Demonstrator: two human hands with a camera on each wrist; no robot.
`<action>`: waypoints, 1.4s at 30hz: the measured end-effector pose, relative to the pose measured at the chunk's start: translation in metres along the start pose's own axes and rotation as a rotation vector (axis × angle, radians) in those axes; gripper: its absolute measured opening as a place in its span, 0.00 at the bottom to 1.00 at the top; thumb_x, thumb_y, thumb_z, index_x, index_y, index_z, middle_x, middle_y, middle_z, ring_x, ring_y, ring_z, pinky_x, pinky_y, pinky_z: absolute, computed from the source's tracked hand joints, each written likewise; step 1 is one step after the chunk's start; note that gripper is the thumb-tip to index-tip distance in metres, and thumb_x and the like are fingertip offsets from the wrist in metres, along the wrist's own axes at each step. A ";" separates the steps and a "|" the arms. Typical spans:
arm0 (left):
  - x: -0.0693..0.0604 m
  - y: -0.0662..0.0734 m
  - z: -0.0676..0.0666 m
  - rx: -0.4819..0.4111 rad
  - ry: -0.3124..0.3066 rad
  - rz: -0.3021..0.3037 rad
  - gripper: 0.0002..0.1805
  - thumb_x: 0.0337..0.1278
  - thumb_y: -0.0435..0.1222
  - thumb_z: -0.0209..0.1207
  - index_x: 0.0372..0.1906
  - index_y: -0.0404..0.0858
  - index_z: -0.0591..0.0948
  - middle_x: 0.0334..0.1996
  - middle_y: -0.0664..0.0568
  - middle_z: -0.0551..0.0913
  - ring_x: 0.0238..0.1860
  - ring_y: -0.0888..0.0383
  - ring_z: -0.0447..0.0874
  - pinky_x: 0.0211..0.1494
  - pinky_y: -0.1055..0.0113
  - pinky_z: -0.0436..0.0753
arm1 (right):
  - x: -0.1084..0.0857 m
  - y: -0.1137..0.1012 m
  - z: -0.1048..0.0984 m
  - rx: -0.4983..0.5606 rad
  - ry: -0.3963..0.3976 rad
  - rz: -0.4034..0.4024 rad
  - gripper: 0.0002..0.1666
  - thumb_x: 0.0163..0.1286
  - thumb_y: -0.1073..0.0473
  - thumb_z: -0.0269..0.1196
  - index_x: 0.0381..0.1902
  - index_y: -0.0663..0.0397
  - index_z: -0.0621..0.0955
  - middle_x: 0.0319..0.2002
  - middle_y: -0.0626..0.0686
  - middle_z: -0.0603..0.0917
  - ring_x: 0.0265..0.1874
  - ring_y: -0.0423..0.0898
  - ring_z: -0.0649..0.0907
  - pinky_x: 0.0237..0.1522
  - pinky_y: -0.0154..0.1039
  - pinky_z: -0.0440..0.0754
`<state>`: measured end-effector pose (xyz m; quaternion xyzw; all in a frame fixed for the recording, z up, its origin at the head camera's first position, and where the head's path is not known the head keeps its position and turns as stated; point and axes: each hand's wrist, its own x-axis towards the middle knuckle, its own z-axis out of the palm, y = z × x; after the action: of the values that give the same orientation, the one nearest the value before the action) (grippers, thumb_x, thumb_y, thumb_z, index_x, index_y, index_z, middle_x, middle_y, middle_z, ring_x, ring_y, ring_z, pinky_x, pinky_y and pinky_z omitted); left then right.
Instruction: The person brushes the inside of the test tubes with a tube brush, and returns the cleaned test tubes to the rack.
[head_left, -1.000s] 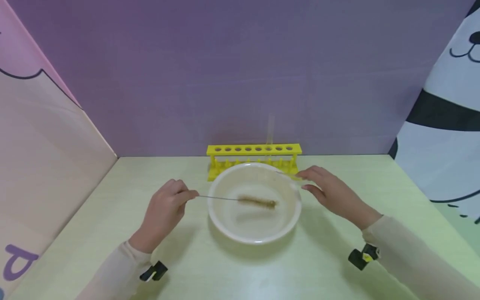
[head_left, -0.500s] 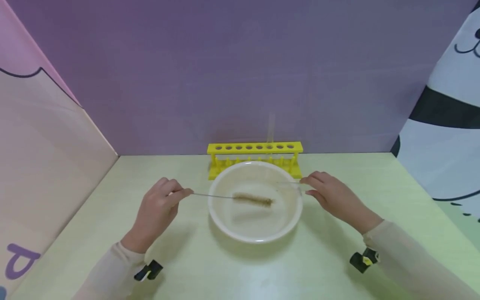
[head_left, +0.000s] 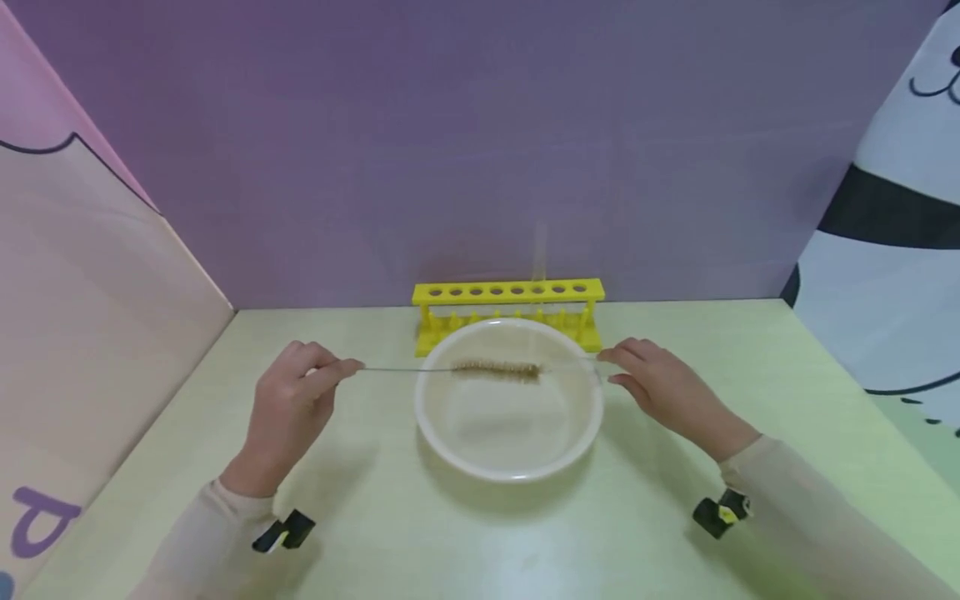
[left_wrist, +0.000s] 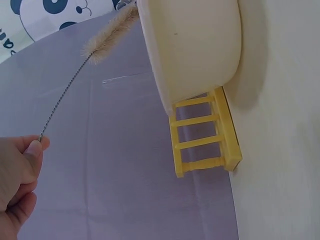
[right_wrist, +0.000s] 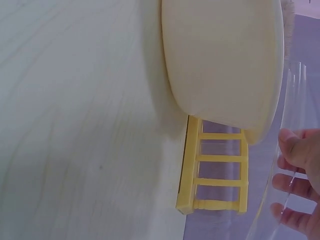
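A thin wire-handled brush [head_left: 495, 369] with tan bristles is held level above the white basin [head_left: 510, 477]. My left hand [head_left: 288, 412] pinches the wire's end at the basin's left; the left wrist view shows the thumb and finger [left_wrist: 34, 150] on the twisted wire [left_wrist: 65, 95]. At the basin's right rim, my right hand [head_left: 667, 392] grips a clear tube, seen plainly as a transparent test tube [right_wrist: 295, 100] between thumb and fingers in the right wrist view. The tube's open end faces the bristle tip, which appears close to it; whether they touch I cannot tell.
Behind the basin stands a yellow rack [head_left: 510, 291] with a row of holes; a clear tube [head_left: 539, 250] rises at its right part. A purple backdrop [head_left: 450, 150] closes off the table's [head_left: 465, 550] far edge, with printed panels at both sides.
My left hand has moved left and slightly up, drawing the brush leftward and turning it from tilted to nearly level. My right hand stays almost in place, still gripping the tube.
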<state>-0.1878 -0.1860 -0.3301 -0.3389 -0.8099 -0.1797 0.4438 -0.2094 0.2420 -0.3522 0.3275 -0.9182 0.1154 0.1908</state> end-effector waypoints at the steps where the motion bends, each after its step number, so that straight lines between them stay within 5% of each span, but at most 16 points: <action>1: 0.002 -0.001 -0.001 0.000 0.010 0.000 0.18 0.36 0.11 0.58 0.29 0.33 0.87 0.22 0.50 0.76 0.24 0.54 0.70 0.25 0.65 0.69 | 0.000 0.000 0.000 0.000 0.009 -0.002 0.20 0.54 0.69 0.69 0.47 0.59 0.79 0.41 0.55 0.81 0.40 0.52 0.80 0.42 0.48 0.80; 7: 0.008 -0.005 -0.004 -0.024 0.092 0.014 0.17 0.37 0.11 0.57 0.27 0.33 0.87 0.21 0.49 0.76 0.23 0.52 0.69 0.25 0.65 0.67 | 0.005 -0.002 0.001 0.024 0.058 -0.027 0.20 0.54 0.71 0.69 0.46 0.61 0.79 0.41 0.56 0.81 0.40 0.53 0.80 0.42 0.48 0.80; 21: 0.020 -0.007 -0.007 -0.064 0.135 -0.017 0.18 0.37 0.11 0.57 0.26 0.34 0.87 0.19 0.48 0.75 0.23 0.51 0.68 0.27 0.64 0.65 | 0.003 0.001 0.005 0.043 0.115 -0.039 0.21 0.52 0.72 0.69 0.46 0.61 0.80 0.40 0.56 0.81 0.40 0.53 0.80 0.41 0.48 0.80; 42: 0.024 -0.007 -0.014 -0.003 0.069 0.026 0.15 0.35 0.13 0.62 0.27 0.33 0.87 0.20 0.49 0.75 0.23 0.53 0.69 0.25 0.63 0.68 | 0.008 -0.006 0.006 0.061 0.131 -0.047 0.21 0.53 0.72 0.68 0.46 0.60 0.80 0.41 0.55 0.81 0.41 0.52 0.80 0.42 0.47 0.80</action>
<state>-0.1937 -0.1900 -0.3024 -0.3436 -0.7895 -0.1867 0.4731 -0.2127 0.2316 -0.3536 0.3464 -0.8918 0.1600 0.2430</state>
